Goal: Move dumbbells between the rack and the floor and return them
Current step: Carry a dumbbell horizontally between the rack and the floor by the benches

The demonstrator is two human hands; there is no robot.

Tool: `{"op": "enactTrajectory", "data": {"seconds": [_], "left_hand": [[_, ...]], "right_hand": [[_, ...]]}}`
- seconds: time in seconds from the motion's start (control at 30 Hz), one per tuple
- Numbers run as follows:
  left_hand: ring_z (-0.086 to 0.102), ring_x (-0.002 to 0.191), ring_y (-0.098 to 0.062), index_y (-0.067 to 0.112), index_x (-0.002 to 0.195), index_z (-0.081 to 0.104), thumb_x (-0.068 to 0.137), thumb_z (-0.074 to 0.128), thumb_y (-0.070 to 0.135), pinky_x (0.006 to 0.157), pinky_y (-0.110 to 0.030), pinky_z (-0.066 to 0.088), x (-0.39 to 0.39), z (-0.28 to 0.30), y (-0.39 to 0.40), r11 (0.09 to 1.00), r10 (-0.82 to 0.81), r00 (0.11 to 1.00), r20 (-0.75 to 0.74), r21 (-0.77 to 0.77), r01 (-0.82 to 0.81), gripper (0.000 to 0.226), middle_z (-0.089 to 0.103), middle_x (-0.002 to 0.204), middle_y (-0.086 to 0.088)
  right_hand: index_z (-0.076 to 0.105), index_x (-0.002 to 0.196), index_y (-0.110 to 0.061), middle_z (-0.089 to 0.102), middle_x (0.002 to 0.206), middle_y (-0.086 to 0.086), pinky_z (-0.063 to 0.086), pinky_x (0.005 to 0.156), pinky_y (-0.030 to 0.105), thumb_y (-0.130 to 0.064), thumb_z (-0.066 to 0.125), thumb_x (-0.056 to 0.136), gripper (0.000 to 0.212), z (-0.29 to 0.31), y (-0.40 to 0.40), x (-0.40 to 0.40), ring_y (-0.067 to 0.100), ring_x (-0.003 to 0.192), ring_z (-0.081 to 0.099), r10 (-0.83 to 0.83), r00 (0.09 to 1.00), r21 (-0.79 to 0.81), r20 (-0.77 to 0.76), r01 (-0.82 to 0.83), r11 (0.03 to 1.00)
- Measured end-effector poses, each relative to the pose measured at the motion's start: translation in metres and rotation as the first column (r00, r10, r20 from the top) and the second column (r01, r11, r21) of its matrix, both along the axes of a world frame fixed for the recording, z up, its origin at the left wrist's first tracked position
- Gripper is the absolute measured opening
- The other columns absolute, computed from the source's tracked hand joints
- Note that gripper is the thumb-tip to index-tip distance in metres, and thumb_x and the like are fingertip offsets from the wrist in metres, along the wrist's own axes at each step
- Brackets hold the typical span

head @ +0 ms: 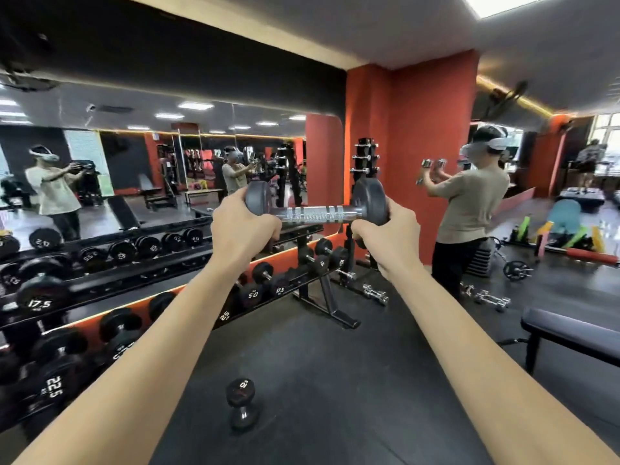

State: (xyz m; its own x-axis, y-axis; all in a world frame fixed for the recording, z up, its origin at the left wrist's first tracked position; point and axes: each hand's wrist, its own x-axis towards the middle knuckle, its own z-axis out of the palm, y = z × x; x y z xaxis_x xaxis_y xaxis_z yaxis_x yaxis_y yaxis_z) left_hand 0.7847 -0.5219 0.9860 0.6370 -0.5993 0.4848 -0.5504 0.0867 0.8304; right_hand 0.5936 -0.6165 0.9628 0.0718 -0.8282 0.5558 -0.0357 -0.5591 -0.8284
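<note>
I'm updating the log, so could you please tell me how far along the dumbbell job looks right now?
Done: one black 10 dumbbell already stands on end on the floor mat.
In hand: the left hand and right hand hold a black dumbbell with a knurled steel handle by its ends, level, in the air above the rack.
Left: both must go back on the rack.

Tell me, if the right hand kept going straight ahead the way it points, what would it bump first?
Probably the tall dumbbell stand by the red pillar. The right hand, gripping the dumbbell with the left hand, points toward it, though depth is hard to judge.
</note>
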Motion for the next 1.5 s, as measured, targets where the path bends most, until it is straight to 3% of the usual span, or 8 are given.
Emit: {"op": "enactTrajectory", "data": {"seconds": [0.23,0.4,0.7,0.87,1.07,1.17,1.27,1.5], "left_hand": [[0.058,0.063,-0.022,0.01,0.117,0.071,0.045,0.069,0.01,0.064,-0.039,0.062,0.11,-0.021,-0.099,1.0,-0.026,1.0,0.002,0.006,0.026,0.072,0.066,0.076,-0.003],[0.059,0.064,-0.013,0.018,0.151,0.053,0.054,0.071,0.005,0.065,-0.03,0.055,0.172,-0.036,-0.167,0.998,-0.054,0.998,-0.039,0.037,0.055,0.099,0.072,0.103,-0.005],[0.066,0.087,-0.028,0.025,0.125,0.067,0.061,0.072,-0.003,0.073,-0.038,0.061,0.281,-0.081,-0.315,0.99,-0.059,0.994,-0.087,0.122,0.069,0.07,0.062,0.086,0.015],[0.057,0.088,-0.024,0.03,0.107,0.054,0.064,0.072,-0.007,0.073,-0.033,0.056,0.34,-0.086,-0.421,0.984,-0.09,0.993,-0.076,0.148,0.101,0.059,0.053,0.085,0.017],[0.06,0.084,-0.015,0.018,0.132,0.065,0.065,0.072,-0.005,0.064,-0.024,0.048,0.407,-0.096,-0.541,0.976,-0.093,0.989,-0.111,0.186,0.112,0.071,0.06,0.094,0.007],[0.057,0.09,-0.018,0.018,0.138,0.062,0.065,0.072,-0.002,0.079,-0.032,0.056,0.442,-0.104,-0.606,0.965,-0.102,0.988,-0.112,0.229,0.126,0.076,0.062,0.112,0.001],[0.062,0.089,-0.02,0.019,0.128,0.067,0.064,0.072,-0.003,0.079,-0.036,0.059,0.479,-0.11,-0.68,0.958,-0.125,0.986,-0.108,0.246,0.148,0.067,0.063,0.096,0.009],[0.057,0.107,-0.022,0.019,0.142,0.061,0.067,0.076,0.001,0.081,-0.031,0.049,0.571,-0.129,-0.871,0.945,-0.172,0.981,-0.092,0.267,0.19,0.079,0.062,0.12,0.004]], "right_hand": [[0.062,0.077,-0.009,0.05,0.061,-0.003,0.035,0.041,0.013,0.007,0.07,0.07,0.019,-0.025,-0.095,0.11,0.003,0.042,0.038,0.001,1.0,0.017,0.007,-0.001,1.0],[0.067,0.094,-0.01,0.06,0.072,-0.001,0.042,0.047,0.014,0.007,0.069,0.073,0.027,-0.043,-0.164,0.18,0.011,0.057,0.049,-0.032,0.998,0.024,-0.056,0.033,0.999],[0.069,0.093,-0.002,0.063,0.074,0.005,0.039,0.048,0.011,0.01,0.069,0.071,0.025,-0.084,-0.312,0.29,0.016,0.063,0.049,-0.038,0.997,0.088,-0.072,0.045,0.995],[0.071,0.093,-0.005,0.059,0.072,0.003,0.039,0.049,0.014,0.01,0.068,0.069,0.029,-0.1,-0.417,0.354,0.012,0.06,0.045,-0.058,0.997,0.131,-0.041,0.063,0.989],[0.072,0.093,-0.006,0.059,0.073,0.003,0.039,0.05,0.018,0.009,0.069,0.068,0.029,-0.111,-0.539,0.418,0.016,0.064,0.045,-0.066,0.996,0.163,-0.058,0.075,0.984],[0.07,0.086,-0.005,0.056,0.067,0.0,0.04,0.056,0.025,0.008,0.069,0.066,0.023,-0.122,-0.602,0.451,0.015,0.062,0.044,-0.073,0.996,0.204,-0.044,0.081,0.976],[0.072,0.08,-0.012,0.059,0.064,-0.004,0.042,0.059,0.027,0.003,0.068,0.06,0.026,-0.135,-0.671,0.489,0.013,0.061,0.046,-0.1,0.995,0.233,-0.009,0.099,0.967],[0.072,0.085,-0.01,0.054,0.06,-0.006,0.038,0.043,0.015,0.005,0.069,0.065,0.026,-0.151,-0.842,0.568,0.009,0.051,0.043,-0.138,0.99,0.26,-0.019,0.138,0.956]]}}
